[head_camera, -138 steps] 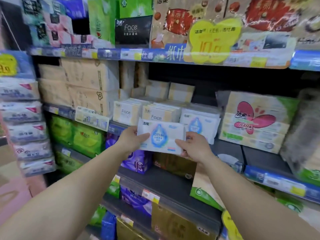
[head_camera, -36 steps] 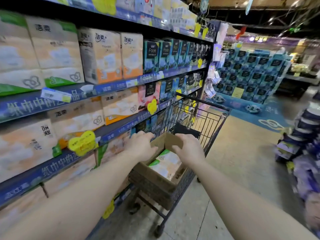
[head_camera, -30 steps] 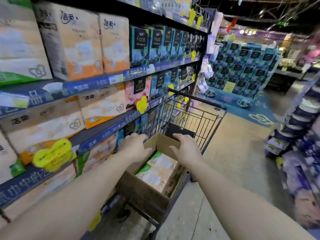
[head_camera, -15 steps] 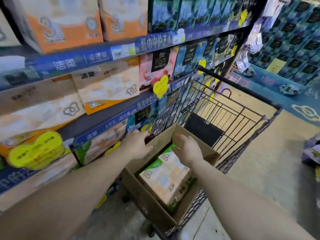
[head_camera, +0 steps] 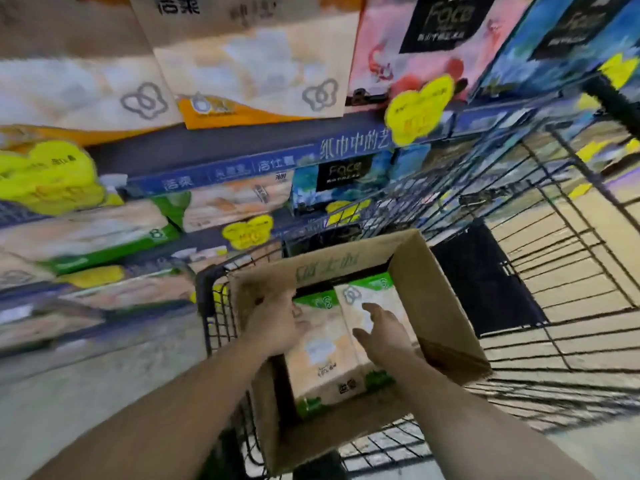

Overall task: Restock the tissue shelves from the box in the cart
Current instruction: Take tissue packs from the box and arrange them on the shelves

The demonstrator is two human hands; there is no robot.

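An open cardboard box (head_camera: 440, 289) sits in the near end of a black wire cart (head_camera: 540, 306). Inside it lie beige tissue packs with green edges (head_camera: 325, 362), side by side. My left hand (head_camera: 273, 323) is inside the box at its left wall, fingers against the left pack. My right hand (head_camera: 384, 330) hovers over the right pack with fingers spread, holding nothing. The tissue shelves (head_camera: 221, 168) with blue price strips run along the left, close beside the cart.
Yellow butterfly-shaped price tags (head_camera: 417, 109) stick out from the shelf edges. Beige and dark "Face" tissue packs (head_camera: 341, 171) fill the shelves. The far part of the cart holds a black panel (head_camera: 485, 275). Grey floor lies at the lower left.
The view has tilted down and closer over the box. Both hands have dropped from the box rim into the box, onto the tissue packs.
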